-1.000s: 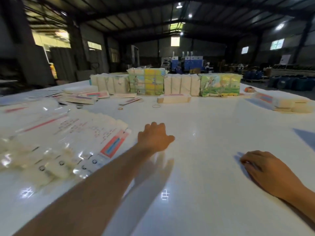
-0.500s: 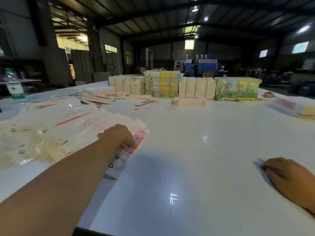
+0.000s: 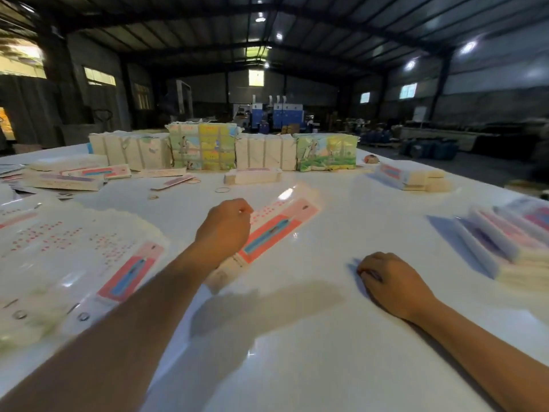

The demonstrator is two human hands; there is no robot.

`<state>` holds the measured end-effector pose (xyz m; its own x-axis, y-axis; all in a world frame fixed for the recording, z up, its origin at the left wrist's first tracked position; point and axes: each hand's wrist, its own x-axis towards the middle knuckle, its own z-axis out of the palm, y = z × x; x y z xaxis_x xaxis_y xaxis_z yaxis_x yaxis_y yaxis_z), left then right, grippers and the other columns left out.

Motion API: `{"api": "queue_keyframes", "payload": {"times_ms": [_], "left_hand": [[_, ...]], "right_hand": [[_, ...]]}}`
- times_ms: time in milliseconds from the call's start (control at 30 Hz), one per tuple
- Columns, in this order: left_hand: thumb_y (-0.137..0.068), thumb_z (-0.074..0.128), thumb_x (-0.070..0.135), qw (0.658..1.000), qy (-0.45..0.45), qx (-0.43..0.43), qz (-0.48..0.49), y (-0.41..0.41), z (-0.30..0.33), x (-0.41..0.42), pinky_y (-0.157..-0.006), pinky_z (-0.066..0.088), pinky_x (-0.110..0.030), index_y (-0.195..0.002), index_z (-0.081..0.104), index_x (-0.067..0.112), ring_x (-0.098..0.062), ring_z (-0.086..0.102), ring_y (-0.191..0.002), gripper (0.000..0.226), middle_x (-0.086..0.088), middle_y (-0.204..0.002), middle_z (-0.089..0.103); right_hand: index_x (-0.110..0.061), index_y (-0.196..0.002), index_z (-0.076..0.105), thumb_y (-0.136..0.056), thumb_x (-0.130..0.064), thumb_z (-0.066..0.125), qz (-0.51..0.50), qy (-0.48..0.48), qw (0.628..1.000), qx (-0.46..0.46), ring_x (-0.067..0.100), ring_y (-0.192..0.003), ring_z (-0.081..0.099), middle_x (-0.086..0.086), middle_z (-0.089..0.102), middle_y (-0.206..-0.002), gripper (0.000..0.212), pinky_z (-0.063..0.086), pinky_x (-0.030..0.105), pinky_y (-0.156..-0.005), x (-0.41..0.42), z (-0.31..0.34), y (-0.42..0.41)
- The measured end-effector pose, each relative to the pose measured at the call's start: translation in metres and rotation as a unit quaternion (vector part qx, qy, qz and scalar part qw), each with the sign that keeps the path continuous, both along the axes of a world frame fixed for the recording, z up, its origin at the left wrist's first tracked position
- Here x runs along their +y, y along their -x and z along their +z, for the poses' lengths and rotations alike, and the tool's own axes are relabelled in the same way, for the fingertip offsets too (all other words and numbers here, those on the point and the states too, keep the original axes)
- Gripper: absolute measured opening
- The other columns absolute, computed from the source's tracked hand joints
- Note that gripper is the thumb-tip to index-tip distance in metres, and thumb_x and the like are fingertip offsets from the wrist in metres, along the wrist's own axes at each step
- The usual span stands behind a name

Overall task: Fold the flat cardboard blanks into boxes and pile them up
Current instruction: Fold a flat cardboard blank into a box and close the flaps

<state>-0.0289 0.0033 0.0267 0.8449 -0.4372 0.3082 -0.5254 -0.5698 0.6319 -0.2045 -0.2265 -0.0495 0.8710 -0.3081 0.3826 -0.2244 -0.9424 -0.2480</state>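
Observation:
My left hand (image 3: 224,226) grips a flat cardboard blank (image 3: 273,227), white with a pink and blue strip, and holds it tilted above the middle of the white table (image 3: 297,337). A spread pile of the same flat blanks (image 3: 74,254) lies at the left. My right hand (image 3: 392,281) rests on the table at the right, fingers curled, holding nothing. A pile of folded boxes (image 3: 511,239) sits at the far right edge.
Wrapped bundles of blanks (image 3: 267,151) stand in a row along the table's far side. Smaller stacks (image 3: 410,176) lie at the back right and more stacks (image 3: 68,176) at the back left. Rubber bands (image 3: 222,190) lie near the middle. Behind the table is a dim warehouse.
My left hand reached to the pile at the left, took one blank and lifted it toward the table's middle. The right hand stayed resting on the table.

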Motion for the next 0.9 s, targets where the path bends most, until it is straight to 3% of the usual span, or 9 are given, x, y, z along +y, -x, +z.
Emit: {"api": "queue_keyframes", "payload": {"times_ms": [133,267,367,433,500,567,667,767,900], "left_hand": [[-0.099,0.039,0.03,0.993,-0.051,0.012,-0.104,0.045,-0.045,-0.042,-0.074,0.057,-0.037,-0.097,0.06,0.023,-0.02,0.065,-0.08,0.022,0.0,-0.104,0.065],[-0.1,0.038,0.034,0.988,-0.091,-0.015,-0.125,0.043,-0.062,-0.046,-0.077,0.057,-0.037,-0.094,0.055,0.023,-0.018,0.067,-0.083,0.022,0.001,-0.106,0.066],[-0.101,0.036,0.035,0.987,-0.084,-0.03,-0.133,0.038,-0.066,-0.041,-0.077,0.057,-0.036,-0.095,0.056,0.022,-0.018,0.067,-0.083,0.024,0.001,-0.105,0.066],[-0.101,0.035,0.035,0.987,-0.082,-0.045,-0.134,0.037,-0.066,-0.039,-0.076,0.057,-0.035,-0.096,0.056,0.021,-0.017,0.066,-0.082,0.026,0.002,-0.105,0.066],[-0.1,0.034,0.037,0.985,-0.081,-0.063,-0.136,0.037,-0.066,-0.039,-0.074,0.058,-0.032,-0.096,0.055,0.023,-0.014,0.066,-0.078,0.026,0.004,-0.102,0.065],[-0.1,0.033,0.038,0.984,-0.077,-0.078,-0.138,0.037,-0.066,-0.039,-0.072,0.058,-0.031,-0.095,0.055,0.024,-0.013,0.066,-0.076,0.026,0.005,-0.1,0.066],[-0.1,0.031,0.038,0.981,-0.087,-0.1,-0.144,0.04,-0.065,-0.039,-0.073,0.057,-0.03,-0.097,0.054,0.027,-0.012,0.065,-0.078,0.025,0.005,-0.102,0.066],[-0.097,0.028,0.051,0.969,-0.134,-0.158,-0.137,0.044,-0.065,-0.04,-0.072,0.051,-0.023,-0.104,0.054,0.03,-0.009,0.061,-0.085,0.033,0.009,-0.105,0.064],[-0.053,-0.008,0.092,0.939,-0.218,-0.24,-0.119,0.063,-0.062,-0.05,-0.079,0.035,-0.028,-0.127,0.041,0.031,-0.012,0.044,-0.1,0.108,0.01,-0.117,0.052]], "right_hand": [[-0.008,-0.084,0.067,-0.089,-0.02,0.055,-0.029,-0.011,0.999,-0.008,0.034,-0.093,0.058,0.013,0.065,-0.097,0.017,0.043,0.033,-0.071,0.004,0.0,0.0],[-0.013,-0.114,0.066,-0.089,-0.02,0.052,-0.029,-0.023,0.999,0.009,0.032,-0.105,0.057,0.012,0.062,-0.117,0.03,0.048,0.038,-0.085,-0.001,-0.004,-0.003],[-0.007,-0.096,0.069,-0.091,-0.008,0.049,-0.034,-0.126,0.989,-0.074,0.027,-0.088,0.061,0.013,0.067,-0.098,0.021,0.047,0.033,-0.075,-0.003,-0.004,-0.005],[-0.007,-0.081,0.068,-0.093,-0.005,0.044,-0.02,-0.328,0.926,-0.186,0.022,-0.067,0.06,0.018,0.067,-0.082,0.028,0.045,0.033,-0.064,-0.006,0.001,-0.006],[-0.008,-0.075,0.065,-0.096,-0.017,0.039,0.028,-0.553,0.806,-0.21,0.025,-0.053,0.053,0.026,0.06,-0.072,0.035,0.041,0.034,-0.052,-0.006,0.006,-0.006],[-0.005,-0.07,0.064,-0.092,-0.018,0.04,0.073,-0.633,0.749,-0.18,0.026,-0.042,0.044,0.025,0.053,-0.06,0.035,0.036,0.028,-0.041,-0.006,0.006,-0.005],[0.012,-0.078,0.061,-0.088,0.001,0.04,0.108,-0.608,0.774,-0.142,0.023,-0.034,0.041,0.023,0.053,-0.05,0.026,0.031,0.023,-0.035,-0.008,0.003,-0.006],[0.017,-0.087,0.06,-0.09,0.004,0.04,0.109,-0.607,0.776,-0.133,0.022,-0.034,0.043,0.021,0.055,-0.05,0.024,0.031,0.022,-0.033,-0.01,0.001,-0.005],[0.007,-0.077,0.068,-0.092,0.003,0.042,0.108,-0.603,0.777,-0.145,0.022,-0.032,0.042,0.021,0.053,-0.049,0.031,0.034,0.023,-0.034,-0.009,0.001,-0.004]]}}
